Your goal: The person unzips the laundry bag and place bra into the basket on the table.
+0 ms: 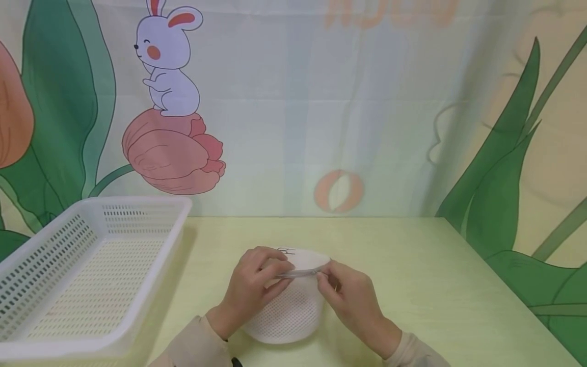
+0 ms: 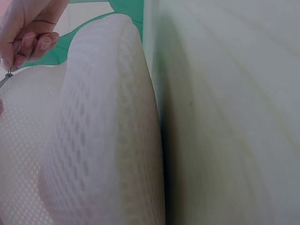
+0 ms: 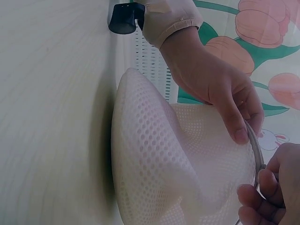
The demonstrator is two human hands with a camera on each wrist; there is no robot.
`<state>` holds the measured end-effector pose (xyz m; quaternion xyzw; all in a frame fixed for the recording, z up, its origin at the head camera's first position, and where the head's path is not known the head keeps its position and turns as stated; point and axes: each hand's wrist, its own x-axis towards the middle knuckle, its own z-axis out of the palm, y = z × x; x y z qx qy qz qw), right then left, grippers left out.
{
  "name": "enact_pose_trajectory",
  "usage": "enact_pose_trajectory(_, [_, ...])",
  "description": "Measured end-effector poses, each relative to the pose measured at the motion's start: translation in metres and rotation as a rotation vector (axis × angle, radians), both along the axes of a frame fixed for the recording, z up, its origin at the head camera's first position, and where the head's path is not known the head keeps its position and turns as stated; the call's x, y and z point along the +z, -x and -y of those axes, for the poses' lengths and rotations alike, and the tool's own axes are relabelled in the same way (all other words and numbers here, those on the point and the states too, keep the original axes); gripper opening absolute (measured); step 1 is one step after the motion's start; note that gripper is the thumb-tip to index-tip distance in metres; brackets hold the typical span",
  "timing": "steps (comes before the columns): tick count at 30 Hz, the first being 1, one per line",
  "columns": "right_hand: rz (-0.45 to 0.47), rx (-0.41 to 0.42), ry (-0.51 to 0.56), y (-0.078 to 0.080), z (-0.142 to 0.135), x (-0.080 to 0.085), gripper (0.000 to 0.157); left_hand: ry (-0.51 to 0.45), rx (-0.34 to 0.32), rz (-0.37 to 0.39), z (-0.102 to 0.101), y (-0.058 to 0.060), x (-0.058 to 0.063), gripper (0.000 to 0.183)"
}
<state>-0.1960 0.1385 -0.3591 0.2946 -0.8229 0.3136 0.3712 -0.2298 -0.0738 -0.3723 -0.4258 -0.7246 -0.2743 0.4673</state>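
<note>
A white mesh laundry bag stands on the table between the two hands, its top panel bearing dark printed marks. Along the edge of that panel runs a grey zipper. My left hand grips the bag's rim at the left, thumb on the mesh side and fingers over the top. At the right end of the visible zipper, my right hand pinches the zipper pull. In the right wrist view the mesh side sags inward. The bag's far side is hidden in the head view.
A white plastic basket with slotted walls stands to the left on the pale yellow-green table. Behind the table hangs a printed curtain with a rabbit and tulips. A dark object sits by the left sleeve.
</note>
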Motion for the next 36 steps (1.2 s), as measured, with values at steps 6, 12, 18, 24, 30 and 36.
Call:
enact_pose_trajectory(6, [0.014,0.009,0.004,-0.0003,0.0004,-0.0008,0.013,-0.009,-0.025,0.02,0.0005,0.0022,-0.0016,0.015])
enact_pose_trajectory(12, [0.007,0.004,-0.001,-0.0001,0.0009,-0.0011,0.014,-0.002,-0.028,0.032,0.0012,0.002,-0.0014,0.014])
enact_pose_trajectory(18, [-0.002,0.008,-0.001,0.0002,0.0007,-0.0016,0.014,0.009,-0.031,0.02,0.0026,0.0017,-0.0001,0.012])
enact_pose_trajectory(24, [-0.017,0.008,0.009,0.0018,-0.0005,-0.0012,0.013,0.011,-0.031,0.037,0.0058,0.0021,0.0002,0.013])
enact_pose_trajectory(30, [-0.023,0.011,0.013,0.0034,-0.0024,-0.0003,0.013,0.0,-0.055,0.031,0.0083,0.004,-0.0004,0.009])
enact_pose_trajectory(36, [-0.025,0.015,0.015,0.0047,-0.0041,-0.0001,0.013,-0.008,-0.073,0.004,0.0092,0.0068,-0.0008,0.012])
